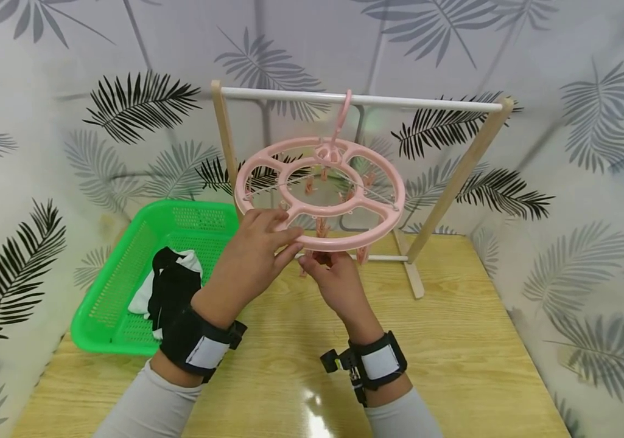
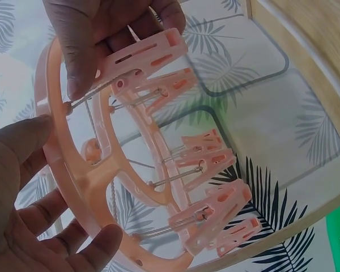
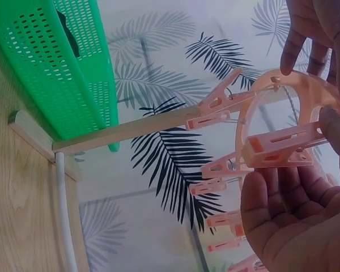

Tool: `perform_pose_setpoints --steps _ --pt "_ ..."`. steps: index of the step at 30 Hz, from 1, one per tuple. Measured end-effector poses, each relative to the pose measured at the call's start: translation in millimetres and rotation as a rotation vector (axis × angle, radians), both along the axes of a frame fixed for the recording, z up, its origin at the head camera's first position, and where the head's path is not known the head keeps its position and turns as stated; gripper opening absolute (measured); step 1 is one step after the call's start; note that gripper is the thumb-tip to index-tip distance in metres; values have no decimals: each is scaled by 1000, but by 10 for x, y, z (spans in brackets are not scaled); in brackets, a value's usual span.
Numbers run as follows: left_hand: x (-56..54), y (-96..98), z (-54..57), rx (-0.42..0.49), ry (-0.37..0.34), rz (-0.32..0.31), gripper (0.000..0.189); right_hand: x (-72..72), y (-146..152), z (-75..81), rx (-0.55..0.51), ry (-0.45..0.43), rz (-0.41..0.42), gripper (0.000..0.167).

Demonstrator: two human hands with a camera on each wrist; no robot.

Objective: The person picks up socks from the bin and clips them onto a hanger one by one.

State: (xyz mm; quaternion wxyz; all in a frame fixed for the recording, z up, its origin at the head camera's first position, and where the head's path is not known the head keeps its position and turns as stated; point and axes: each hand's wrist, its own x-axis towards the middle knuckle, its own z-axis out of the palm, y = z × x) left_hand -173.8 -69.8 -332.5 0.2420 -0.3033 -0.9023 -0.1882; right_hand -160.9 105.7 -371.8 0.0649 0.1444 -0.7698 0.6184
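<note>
A pink round clip hanger (image 1: 380, 233) hangs by its hook from the white bar of a wooden stand. At the near left of its ring is my left hand (image 1: 254, 255), which grips the rim between thumb and fingers. My right hand (image 1: 339, 286) is just below the ring's front edge. It pinches a pink clothespin (image 3: 283, 144) that dangles from the ring, thumb on one side and fingers on the other. No cloth shows in this clothespin. Several other clothespins (image 2: 218, 212) hang on short cords around the ring.
A green basket (image 1: 109, 292) stands on the left of the wooden table (image 1: 454, 365), with black and white cloth (image 1: 175, 292) inside. The stand's right post (image 1: 456, 182) rises behind the hands, its foot (image 1: 414, 280) on the table. Leaf-patterned sheeting (image 1: 591, 274) lines the back and sides.
</note>
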Motion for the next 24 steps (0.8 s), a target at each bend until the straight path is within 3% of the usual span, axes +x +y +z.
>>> perform_pose_setpoints --steps 8,24 --pt "7 -18 -15 35 -25 -5 28 -27 27 -56 -75 32 80 28" --pt "-25 -36 -69 66 -22 -45 29 -3 48 -26 -68 -30 30 22"
